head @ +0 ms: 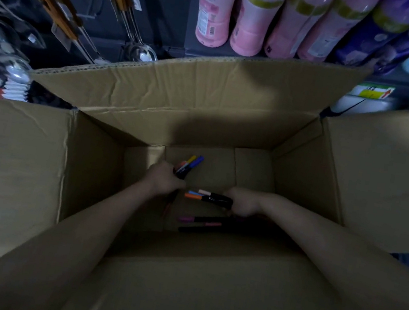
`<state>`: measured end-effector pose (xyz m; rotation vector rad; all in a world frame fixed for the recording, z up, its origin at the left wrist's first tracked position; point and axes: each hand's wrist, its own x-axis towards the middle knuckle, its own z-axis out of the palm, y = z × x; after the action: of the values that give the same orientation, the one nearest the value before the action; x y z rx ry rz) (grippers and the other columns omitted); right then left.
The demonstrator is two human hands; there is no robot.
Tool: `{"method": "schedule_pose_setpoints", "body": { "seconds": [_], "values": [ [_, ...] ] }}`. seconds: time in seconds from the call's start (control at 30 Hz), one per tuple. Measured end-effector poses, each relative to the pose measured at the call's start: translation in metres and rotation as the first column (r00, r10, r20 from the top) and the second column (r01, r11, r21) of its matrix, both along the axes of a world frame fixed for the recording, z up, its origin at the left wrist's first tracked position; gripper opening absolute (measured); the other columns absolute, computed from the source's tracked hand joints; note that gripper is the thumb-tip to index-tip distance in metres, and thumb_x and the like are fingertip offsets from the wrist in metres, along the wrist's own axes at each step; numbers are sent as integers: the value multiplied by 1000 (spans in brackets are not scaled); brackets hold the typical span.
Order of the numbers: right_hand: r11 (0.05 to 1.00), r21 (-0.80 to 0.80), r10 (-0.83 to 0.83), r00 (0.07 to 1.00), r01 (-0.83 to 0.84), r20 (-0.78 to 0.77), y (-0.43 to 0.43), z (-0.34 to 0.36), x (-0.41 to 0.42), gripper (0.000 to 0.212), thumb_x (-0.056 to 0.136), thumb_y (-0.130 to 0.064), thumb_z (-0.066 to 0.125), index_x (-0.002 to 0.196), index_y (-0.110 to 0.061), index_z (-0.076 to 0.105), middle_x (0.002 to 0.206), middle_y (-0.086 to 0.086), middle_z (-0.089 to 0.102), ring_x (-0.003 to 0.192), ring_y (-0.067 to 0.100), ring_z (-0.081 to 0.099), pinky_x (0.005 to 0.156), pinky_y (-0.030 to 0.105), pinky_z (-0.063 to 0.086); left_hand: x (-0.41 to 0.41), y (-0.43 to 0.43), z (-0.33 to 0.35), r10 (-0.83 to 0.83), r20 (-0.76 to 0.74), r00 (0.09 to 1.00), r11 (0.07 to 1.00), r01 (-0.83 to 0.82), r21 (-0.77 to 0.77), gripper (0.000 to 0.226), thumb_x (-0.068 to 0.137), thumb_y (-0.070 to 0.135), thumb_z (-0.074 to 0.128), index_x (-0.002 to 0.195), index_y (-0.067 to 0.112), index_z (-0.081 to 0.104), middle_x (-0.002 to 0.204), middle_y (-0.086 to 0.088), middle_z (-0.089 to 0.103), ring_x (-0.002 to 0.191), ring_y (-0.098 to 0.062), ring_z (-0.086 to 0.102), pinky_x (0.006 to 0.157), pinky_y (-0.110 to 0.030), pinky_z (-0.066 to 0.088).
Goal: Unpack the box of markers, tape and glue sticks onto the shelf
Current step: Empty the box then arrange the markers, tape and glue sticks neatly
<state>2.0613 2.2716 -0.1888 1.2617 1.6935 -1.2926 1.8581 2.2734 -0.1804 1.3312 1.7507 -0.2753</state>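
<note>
Fingers of my left hand [165,178] are curled tight round a left bundle of markers [188,165], caps (yellow, blue, orange) pointing up and away from me. Fingers of my right hand [241,201] are wrapped round a right bundle of markers [208,197], lying level with caps pointing left toward the other hand. The two bundles are near each other but apart.

Below my right wrist, loose markers [200,221] lie on the box floor, partly in dark shadow; I can't count them. No tape or glue sticks that I can make out.

Both hands are deep inside the cardboard box [94,164], high walls all round. The near flap [203,288] covers part of the floor, with my forearms crossing it. The far flap [181,92] stands up between me and the shelf [240,58].

Behind it are pink bottles [213,8], purple bottles [377,35] and price labels [371,91]. Orange-handled ladles [59,14] hang at left.
</note>
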Motion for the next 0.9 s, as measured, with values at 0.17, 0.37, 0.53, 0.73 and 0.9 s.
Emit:
{"method": "schedule_pose_setpoints", "body": {
  "seconds": [0.17,0.37,0.53,0.73,0.9],
  "values": [
    [980,-163,125,989,-111,78,-3,-2,-8,32,93,-8,49,124,-5,54,107,10,58,90,20,53,65,26,44,-14,-9,15,159,330,930,982,-113,-154,8,89,13,60,83,10,56,80,-10,62,73,-21,60,66,-29,48],
    [965,-200,195,975,-171,107,-8,-1,-14,45,85,-16,66,127,-5,54,111,6,55,98,21,53,76,29,48,-24,-23,30,382,506,773,924,-331,-192,11,87,2,60,98,5,59,83,-10,69,67,-14,65,64,-22,55],
    [948,-275,202,970,-160,133,-11,6,-16,50,83,-10,67,131,-6,52,128,12,56,115,29,56,92,38,50,-35,-25,35,421,513,748,902,-406,-149,9,87,3,61,95,5,60,85,-12,68,72,-19,65,69,-28,55],
    [928,-372,15,995,25,103,-10,29,-13,13,87,-3,56,99,-7,56,85,9,62,68,17,61,55,25,51,-35,-28,46,354,546,759,924,-373,-81,6,88,0,57,92,5,57,78,-12,63,67,-18,61,63,-26,52],
    [926,-308,-240,971,220,-26,-2,61,-2,21,89,-5,53,109,-10,53,79,5,62,51,8,56,49,21,48,-30,-32,65,297,559,774,926,-376,28,13,89,4,58,79,10,54,63,-7,57,54,-12,57,58,-22,48]
  ]
}}
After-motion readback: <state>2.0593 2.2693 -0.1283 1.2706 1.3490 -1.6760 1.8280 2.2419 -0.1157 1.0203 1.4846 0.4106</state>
